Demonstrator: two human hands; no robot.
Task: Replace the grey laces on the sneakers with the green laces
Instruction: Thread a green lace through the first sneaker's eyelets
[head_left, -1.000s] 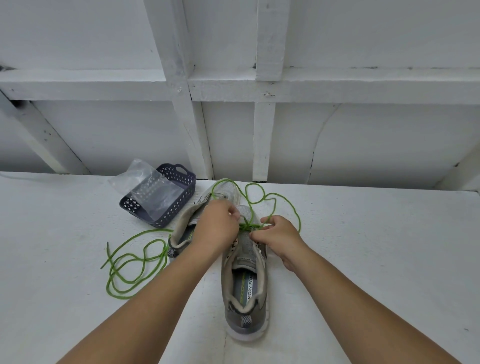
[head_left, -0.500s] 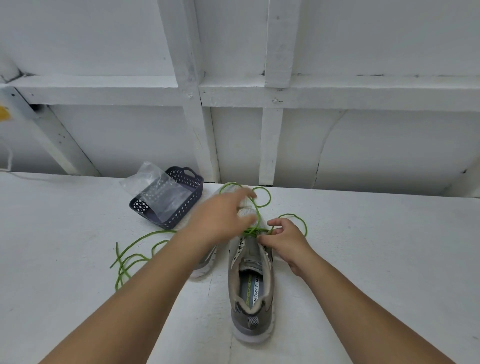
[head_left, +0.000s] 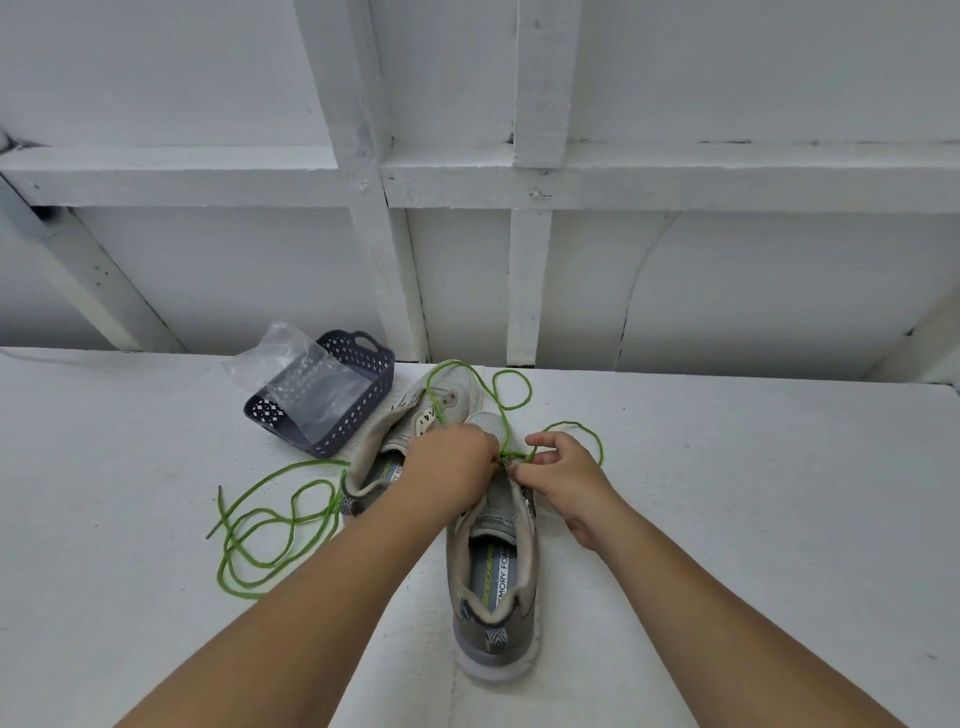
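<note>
Pointing away, heel nearest, sneaker (head_left: 493, 582) lies lengthwise.

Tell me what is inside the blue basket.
A clear plastic bag lies in the basket and sticks out over its far left rim. The bag covers most of the floor, so whether anything lies beneath or inside it cannot be told.

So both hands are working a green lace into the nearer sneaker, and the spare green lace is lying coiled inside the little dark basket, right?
Not quite. The head view shows the spare green lace lying loose on the white table, in front of the basket, not inside it. The basket holds a clear plastic bag. Both the left hand and right hand are at the nearer sneaker.
</note>
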